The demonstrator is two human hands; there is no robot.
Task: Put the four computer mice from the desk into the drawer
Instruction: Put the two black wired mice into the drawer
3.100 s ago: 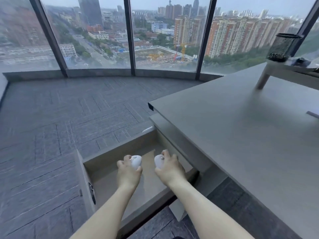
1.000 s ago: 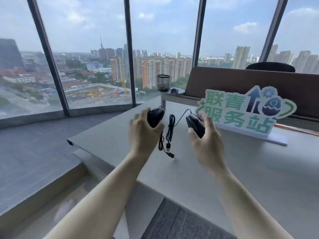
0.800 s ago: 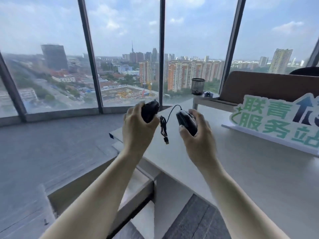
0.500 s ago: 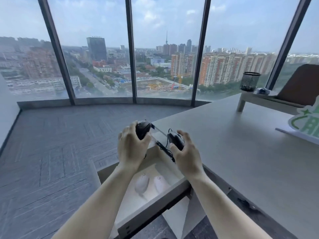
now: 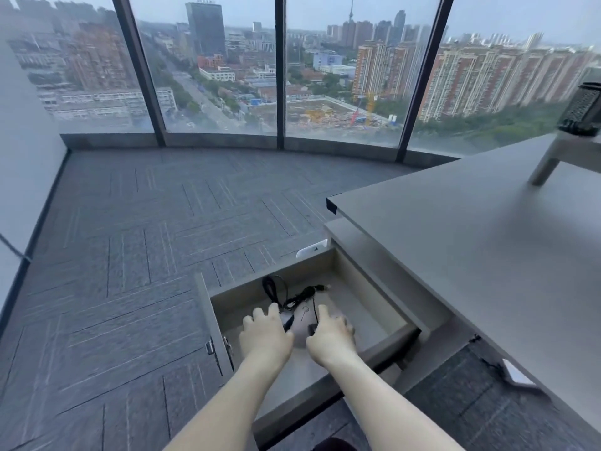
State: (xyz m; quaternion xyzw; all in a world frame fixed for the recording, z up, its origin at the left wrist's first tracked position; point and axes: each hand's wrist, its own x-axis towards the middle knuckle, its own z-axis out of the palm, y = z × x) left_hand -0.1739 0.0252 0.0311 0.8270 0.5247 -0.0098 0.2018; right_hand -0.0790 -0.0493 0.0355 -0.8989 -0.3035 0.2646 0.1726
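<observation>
The drawer (image 5: 208, 320) under the desk (image 5: 471, 255) stands pulled out, and both my hands are down inside it. My left hand (image 5: 265, 335) is curled over a black mouse, of which only a dark edge (image 5: 288, 323) shows by the thumb. My right hand (image 5: 330, 336) covers the other black mouse (image 5: 311, 329), also mostly hidden. Their black cables (image 5: 276, 294) lie looped on the drawer floor toward the back wall. A pale shape between my hands looks like a white mouse (image 5: 298, 333); the other white mouse is hidden.
The desk top reaches over the drawer's right side. A small riser (image 5: 549, 161) with a black mesh pen holder (image 5: 583, 105) stands at the desk's far right. Grey carpet (image 5: 130, 255) lies left of the drawer, with floor-to-ceiling windows beyond.
My hands came from the desk with the two black wired mice and have dropped into the drawer. The cables now rest on the drawer floor. My view has tilted down.
</observation>
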